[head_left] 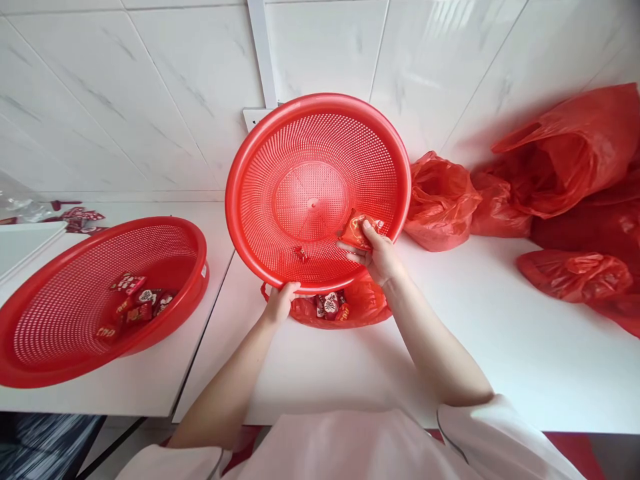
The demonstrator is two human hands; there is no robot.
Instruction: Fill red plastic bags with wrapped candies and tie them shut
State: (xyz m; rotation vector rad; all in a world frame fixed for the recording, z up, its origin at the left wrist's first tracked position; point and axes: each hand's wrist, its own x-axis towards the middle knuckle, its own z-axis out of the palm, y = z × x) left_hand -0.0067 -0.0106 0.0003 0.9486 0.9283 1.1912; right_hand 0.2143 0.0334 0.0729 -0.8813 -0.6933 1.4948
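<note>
A large red perforated basket (pixel 313 180) is tilted up toward me above the white table, with a small red wrapped piece (pixel 301 254) low inside it. My left hand (pixel 281 301) grips its lower rim. Between the thumb and fingers of my right hand (pixel 377 253) is a red packet (pixel 359 230), held in front of the basket's lower right wall. Under the basket, partly hidden by it, an open red plastic bag (pixel 363 313) lies on the table with several wrapped packets (pixel 331 305) in it.
Another red basket (pixel 60 267) with several wrapped packets (pixel 143 307) leans at the left. Red plastic bags (pixel 440 200) stand along the tiled wall at the right. A gap separates the two white tables (pixel 500 333).
</note>
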